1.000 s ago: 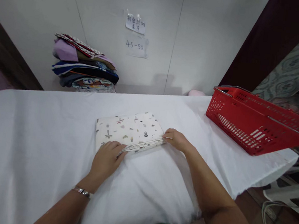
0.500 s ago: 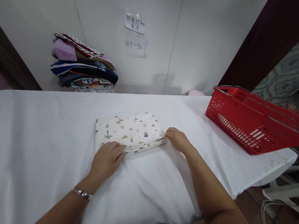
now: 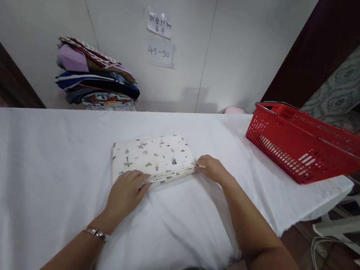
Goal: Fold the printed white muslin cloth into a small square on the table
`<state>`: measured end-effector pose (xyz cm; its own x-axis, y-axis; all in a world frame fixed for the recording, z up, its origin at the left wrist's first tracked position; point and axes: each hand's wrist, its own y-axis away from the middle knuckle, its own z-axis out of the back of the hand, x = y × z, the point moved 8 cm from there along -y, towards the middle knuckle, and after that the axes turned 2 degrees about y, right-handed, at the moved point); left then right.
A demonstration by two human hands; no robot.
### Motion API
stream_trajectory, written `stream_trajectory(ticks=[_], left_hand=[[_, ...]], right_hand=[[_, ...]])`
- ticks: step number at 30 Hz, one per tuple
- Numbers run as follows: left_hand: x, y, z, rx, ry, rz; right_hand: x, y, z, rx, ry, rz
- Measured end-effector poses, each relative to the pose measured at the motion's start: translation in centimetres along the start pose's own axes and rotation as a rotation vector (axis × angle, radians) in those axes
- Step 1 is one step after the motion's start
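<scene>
On the white table (image 3: 66, 151), a folded cloth (image 3: 154, 154) lies toward the near edge. The left hand (image 3: 126, 191) and the right hand (image 3: 211, 167) grip its near corners with closed fingers, probably so that the layers stay even. A basket (image 3: 297, 140) stands by the right edge.

The folded cloth (image 3: 154, 154) lies on the white-covered table (image 3: 49, 158), the left hand (image 3: 126, 193) gripping its near left corner, the right hand (image 3: 212, 169) its right one; a red basket (image 3: 297, 138) stands right of it, stacked fabrics (image 3: 97, 81) behind its left
</scene>
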<state>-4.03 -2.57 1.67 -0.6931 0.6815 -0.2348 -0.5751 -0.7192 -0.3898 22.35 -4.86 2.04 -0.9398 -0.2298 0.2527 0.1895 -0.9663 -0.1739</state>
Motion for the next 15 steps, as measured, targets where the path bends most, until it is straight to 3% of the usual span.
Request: stream_trajectory(ticks=[10,15], left_hand=[[0.17,0.06,-0.15,0.001,-0.017,-0.004],[-0.07,-0.07,0.02,0.018,-0.011,0.003]], right_hand=[[-0.85,-0.15,-0.45,0.015,-0.022,-0.03],[-0.19,-0.26,-0.74,0.002,0.013,0.026]])
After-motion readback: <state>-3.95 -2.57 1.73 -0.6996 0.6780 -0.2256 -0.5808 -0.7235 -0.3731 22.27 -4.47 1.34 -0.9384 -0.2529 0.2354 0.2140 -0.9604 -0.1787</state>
